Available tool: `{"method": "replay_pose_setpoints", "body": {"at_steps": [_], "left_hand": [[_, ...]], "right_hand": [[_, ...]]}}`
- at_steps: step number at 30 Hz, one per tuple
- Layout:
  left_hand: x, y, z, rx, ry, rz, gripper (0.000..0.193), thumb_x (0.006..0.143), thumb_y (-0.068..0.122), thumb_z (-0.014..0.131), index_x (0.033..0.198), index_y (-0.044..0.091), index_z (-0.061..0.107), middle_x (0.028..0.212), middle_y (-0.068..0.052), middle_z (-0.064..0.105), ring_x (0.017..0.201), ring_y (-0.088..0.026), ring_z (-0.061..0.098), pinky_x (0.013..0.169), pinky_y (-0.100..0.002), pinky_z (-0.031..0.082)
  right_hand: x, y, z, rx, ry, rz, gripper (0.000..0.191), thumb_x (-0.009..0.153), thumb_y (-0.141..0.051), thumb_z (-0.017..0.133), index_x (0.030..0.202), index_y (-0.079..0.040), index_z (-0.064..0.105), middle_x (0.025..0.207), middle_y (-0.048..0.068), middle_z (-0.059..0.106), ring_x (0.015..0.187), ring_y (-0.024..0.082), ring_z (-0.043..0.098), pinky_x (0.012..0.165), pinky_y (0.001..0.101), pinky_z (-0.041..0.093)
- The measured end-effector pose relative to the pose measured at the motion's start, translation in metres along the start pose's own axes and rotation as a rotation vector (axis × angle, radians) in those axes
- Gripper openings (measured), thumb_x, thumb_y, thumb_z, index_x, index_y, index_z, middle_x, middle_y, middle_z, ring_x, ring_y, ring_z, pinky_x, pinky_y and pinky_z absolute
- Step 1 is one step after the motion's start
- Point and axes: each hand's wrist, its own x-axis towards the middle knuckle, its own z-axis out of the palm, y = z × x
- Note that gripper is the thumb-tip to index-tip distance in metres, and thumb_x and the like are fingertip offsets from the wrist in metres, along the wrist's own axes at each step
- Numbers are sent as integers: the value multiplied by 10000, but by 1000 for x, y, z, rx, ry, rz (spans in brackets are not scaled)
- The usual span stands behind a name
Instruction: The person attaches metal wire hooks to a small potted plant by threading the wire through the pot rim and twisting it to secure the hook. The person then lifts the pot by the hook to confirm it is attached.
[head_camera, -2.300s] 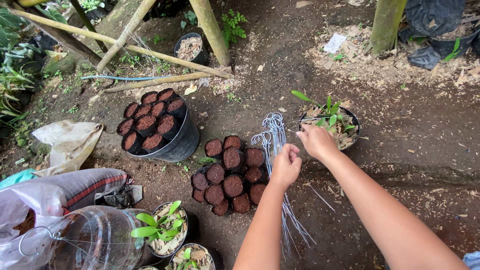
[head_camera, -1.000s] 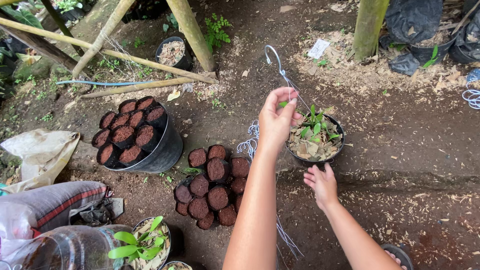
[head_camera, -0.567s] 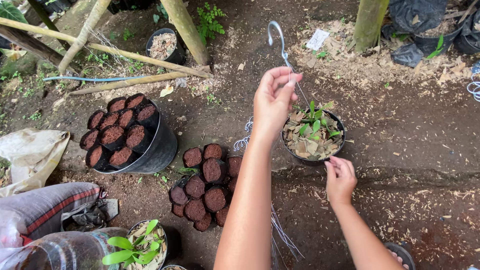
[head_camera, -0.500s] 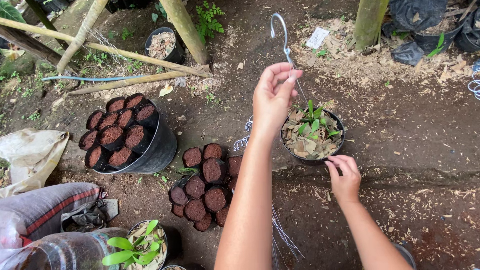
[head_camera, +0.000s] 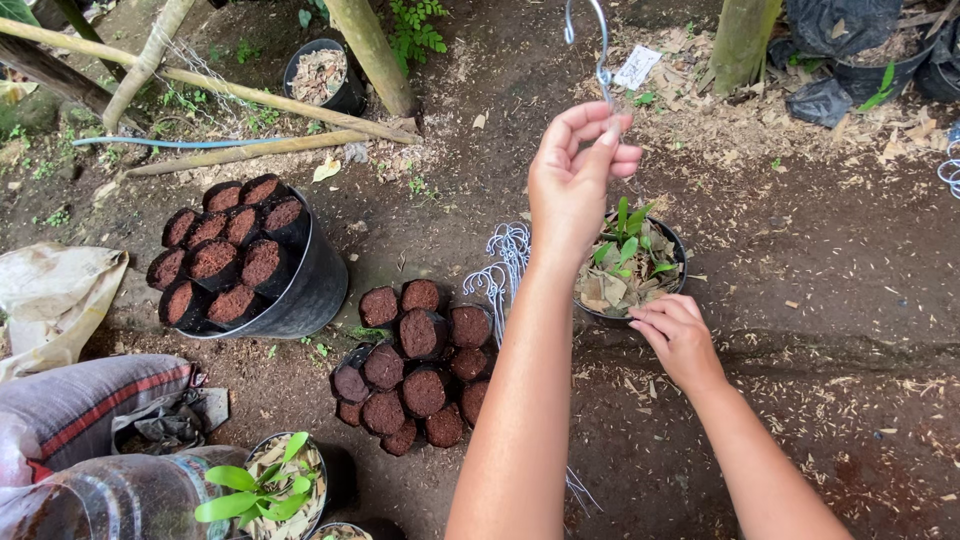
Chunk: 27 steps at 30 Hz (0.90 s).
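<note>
My left hand (head_camera: 578, 172) is raised and pinches a thin metal wire hanger (head_camera: 596, 45) whose hook curls up at the top edge of the view. Below it sits a black pot (head_camera: 672, 243) holding a small green plant among dry leaves. My right hand (head_camera: 679, 338) rests at the near rim of that pot, fingers curled on the rim. Whether the wires are attached to the pot is hard to tell.
A bundle of spare wire hangers (head_camera: 503, 266) lies on the soil. Small black bags of brown fibre (head_camera: 415, 372) stand clustered beside it; more fill a black tub (head_camera: 295, 291). Bamboo poles (head_camera: 230, 92), a sack (head_camera: 52, 296), a plastic bottle (head_camera: 110, 497) and potted seedlings (head_camera: 268, 485) lie left.
My left hand has lifted the wire hanger up from the bundle on the ground to above the plant pot. My right hand has moved down to the pot's near rim.
</note>
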Motion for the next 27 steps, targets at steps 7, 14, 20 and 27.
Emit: {"method": "replay_pose_setpoints", "body": {"at_steps": [7,14,20,27], "left_hand": [[0,6,2,-21,-5,33,276,1054,16,553,1319,-59,558,1207,-201,697,912,-166,717,794,-290,614],[4,6,4,-78,-15,80,263,1059,1,543,1311,-73,562,1218,-198,693,974,-196,726,858,-315,626],[2,3,10,-42,4,22,259,1046,14,565,1292,-64,579,1181,-180,698,977,-196,726,858,-311,625],[8,3,13,-29,-1,5,252,1030,13,580,1272,-54,598,1154,-176,711,950,-188,731,839,-303,628]], "right_hand": [[31,8,-5,-102,-252,33,158,817,-229,783,900,-95,799,904,61,694,978,272,624,880,406,525],[36,7,-9,-144,-314,34,166,796,-243,795,876,-98,794,901,50,691,959,269,618,882,411,525],[21,14,-11,-72,-209,38,220,746,-179,825,941,-93,769,950,56,686,1019,275,613,893,411,527],[13,17,-7,-107,-172,31,193,766,-149,823,932,-84,749,980,63,679,1052,290,610,906,419,523]]}}
